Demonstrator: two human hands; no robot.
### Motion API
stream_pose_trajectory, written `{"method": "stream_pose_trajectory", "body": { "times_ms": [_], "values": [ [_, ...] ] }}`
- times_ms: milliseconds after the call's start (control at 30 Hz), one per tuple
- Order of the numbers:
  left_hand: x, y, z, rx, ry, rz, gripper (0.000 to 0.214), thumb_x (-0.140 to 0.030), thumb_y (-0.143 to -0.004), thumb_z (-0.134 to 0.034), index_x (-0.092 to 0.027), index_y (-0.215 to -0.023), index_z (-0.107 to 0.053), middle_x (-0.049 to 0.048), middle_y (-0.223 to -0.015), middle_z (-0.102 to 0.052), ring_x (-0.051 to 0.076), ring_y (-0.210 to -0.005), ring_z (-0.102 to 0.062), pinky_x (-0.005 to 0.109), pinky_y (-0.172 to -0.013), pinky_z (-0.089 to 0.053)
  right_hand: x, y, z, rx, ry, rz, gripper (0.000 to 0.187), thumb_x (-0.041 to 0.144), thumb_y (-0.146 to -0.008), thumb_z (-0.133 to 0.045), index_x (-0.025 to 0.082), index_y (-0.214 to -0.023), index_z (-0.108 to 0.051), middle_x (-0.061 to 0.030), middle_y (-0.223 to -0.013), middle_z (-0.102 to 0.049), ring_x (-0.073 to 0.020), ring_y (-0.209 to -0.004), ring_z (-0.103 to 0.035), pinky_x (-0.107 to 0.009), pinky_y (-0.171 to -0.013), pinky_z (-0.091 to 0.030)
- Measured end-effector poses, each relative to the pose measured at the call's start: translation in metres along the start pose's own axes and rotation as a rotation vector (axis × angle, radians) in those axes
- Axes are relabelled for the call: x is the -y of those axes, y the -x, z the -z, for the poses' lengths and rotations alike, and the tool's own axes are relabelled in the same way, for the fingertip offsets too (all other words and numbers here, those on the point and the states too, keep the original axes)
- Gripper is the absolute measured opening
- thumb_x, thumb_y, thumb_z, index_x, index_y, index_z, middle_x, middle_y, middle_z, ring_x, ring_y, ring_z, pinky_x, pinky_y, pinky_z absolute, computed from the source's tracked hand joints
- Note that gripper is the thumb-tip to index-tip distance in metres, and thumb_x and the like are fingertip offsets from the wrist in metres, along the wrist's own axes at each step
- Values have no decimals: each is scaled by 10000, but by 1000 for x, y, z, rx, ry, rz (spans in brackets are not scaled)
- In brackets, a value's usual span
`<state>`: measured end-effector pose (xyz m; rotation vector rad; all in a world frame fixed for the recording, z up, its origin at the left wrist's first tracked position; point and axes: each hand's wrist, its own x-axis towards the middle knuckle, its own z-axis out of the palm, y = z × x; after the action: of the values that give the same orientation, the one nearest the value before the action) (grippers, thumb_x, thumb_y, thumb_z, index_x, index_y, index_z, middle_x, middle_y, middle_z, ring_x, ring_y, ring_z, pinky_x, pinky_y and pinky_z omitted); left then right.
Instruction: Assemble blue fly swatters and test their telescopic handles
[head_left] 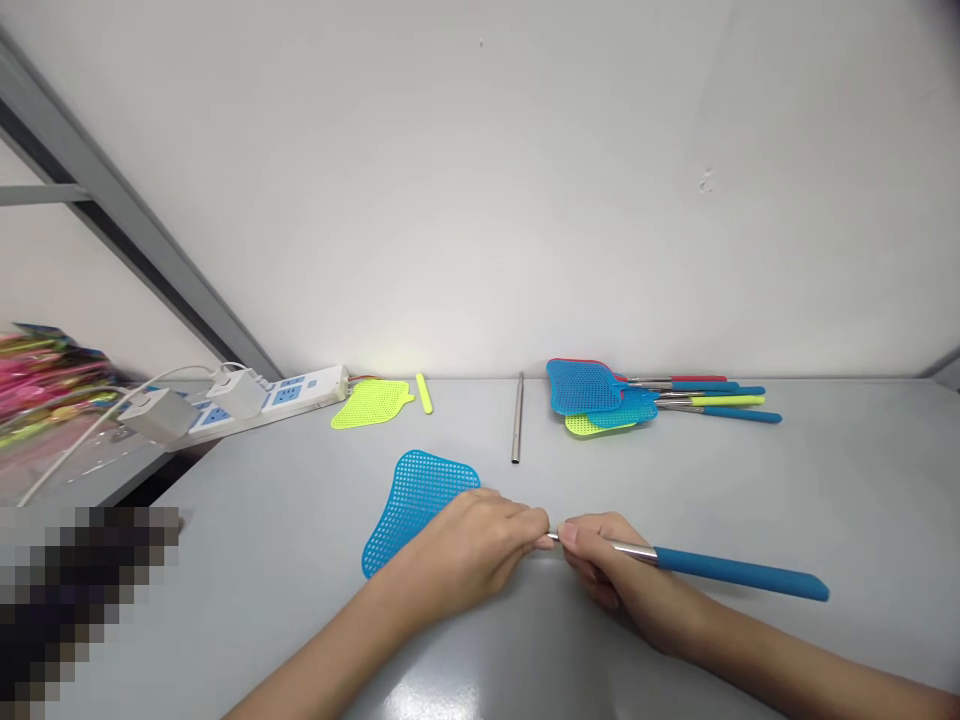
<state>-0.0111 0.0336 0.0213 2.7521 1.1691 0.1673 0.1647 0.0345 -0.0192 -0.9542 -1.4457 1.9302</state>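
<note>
In the head view, my left hand [487,540] is closed around the neck of a blue fly swatter head [424,490], whose mesh paddle shows behind the wrist. My right hand [622,570] pinches a metal fly swatter handle [636,550] with a blue grip [739,572] that points to the right. A short piece of thin rod bridges the small gap between both hands. My left fingers hide the joint, so I cannot tell how head and rod meet.
Behind the hands lie a loose metal rod [517,420], a yellow swatter head [371,403] and a yellow grip [424,393]. Several fly swatters [585,388] are piled at the back right. A power strip [307,390] with plugs stands left, near colourful packages [52,385].
</note>
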Motion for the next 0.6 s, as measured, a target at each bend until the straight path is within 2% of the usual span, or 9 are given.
{"method": "stream_pose_trajectory", "body": {
  "times_ms": [300, 600],
  "values": [
    [19, 0, 7, -7, 22, 56, 224, -190, -855, -297, -193, -714, -471, -35, -627, -548, 102, -610, -512, 212, -623, -328, 1, -5, 4, -72, -221, 41, 369, 320, -795, -423, 180, -494, -264, 83, -401, -200, -46, -367, -181, -233, -399, -112],
    [14, 4, 3, -18, -17, 75, 234, -233, -868, -285, -182, -727, -464, -27, -664, -551, 105, -622, -489, 216, -606, -330, -1, -7, 6, -19, -280, 33, 361, 322, -796, -431, 175, -491, -305, 81, -377, -243, -43, -352, -207, -233, -407, -134]
  ]
}}
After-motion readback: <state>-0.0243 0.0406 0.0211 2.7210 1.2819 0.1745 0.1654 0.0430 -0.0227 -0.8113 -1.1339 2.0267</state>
